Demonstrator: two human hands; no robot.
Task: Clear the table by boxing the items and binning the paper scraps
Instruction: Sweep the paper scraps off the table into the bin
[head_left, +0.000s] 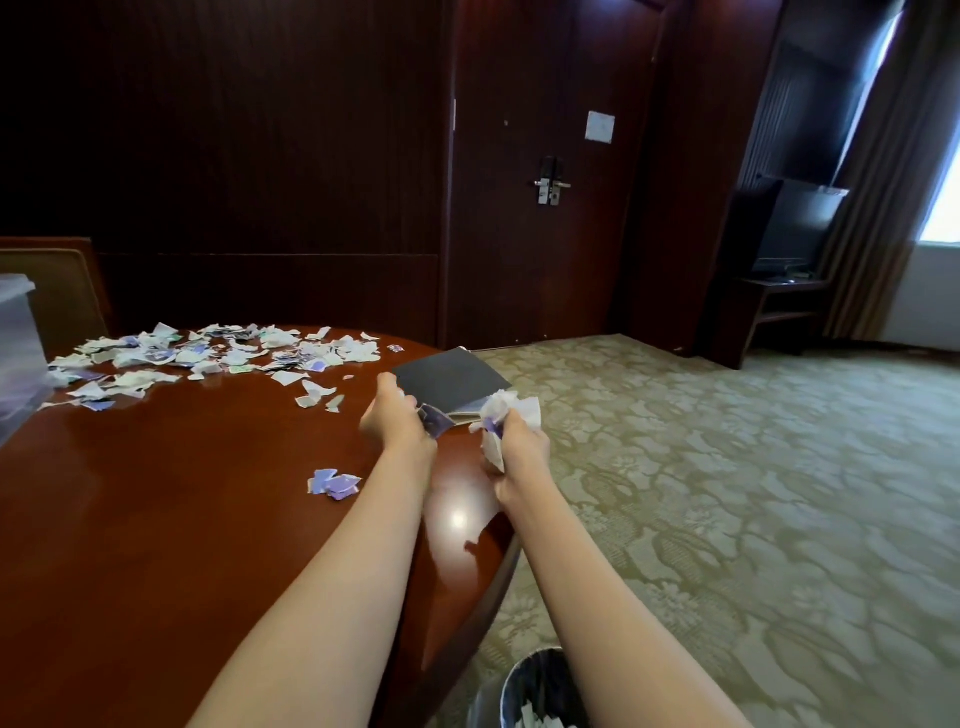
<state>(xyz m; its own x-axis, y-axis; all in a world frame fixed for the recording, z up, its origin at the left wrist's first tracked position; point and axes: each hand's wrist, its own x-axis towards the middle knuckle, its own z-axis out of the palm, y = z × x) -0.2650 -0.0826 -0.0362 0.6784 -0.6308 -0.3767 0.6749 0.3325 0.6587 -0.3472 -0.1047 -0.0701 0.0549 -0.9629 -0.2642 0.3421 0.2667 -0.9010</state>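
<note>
On the red-brown wooden table (156, 519), many torn white and purple paper scraps (208, 358) lie spread across the far left part. A small heap of purple scraps (335, 483) lies nearer, left of my arms. A dark grey notebook (452, 382) sits at the table's right edge. My left hand (397, 421) grips a purple scrap beside the notebook's near corner. My right hand (522, 449) holds a crumpled bunch of white and purple scraps just past the table edge. A bin (535, 691) with scraps in it stands on the floor below my right forearm.
A clear plastic box (15, 343) stands at the table's far left edge, with a chair back (57, 291) behind it. Patterned carpet (727, 493) covers the floor to the right. A dark door (550, 182) and wood panelling stand behind the table.
</note>
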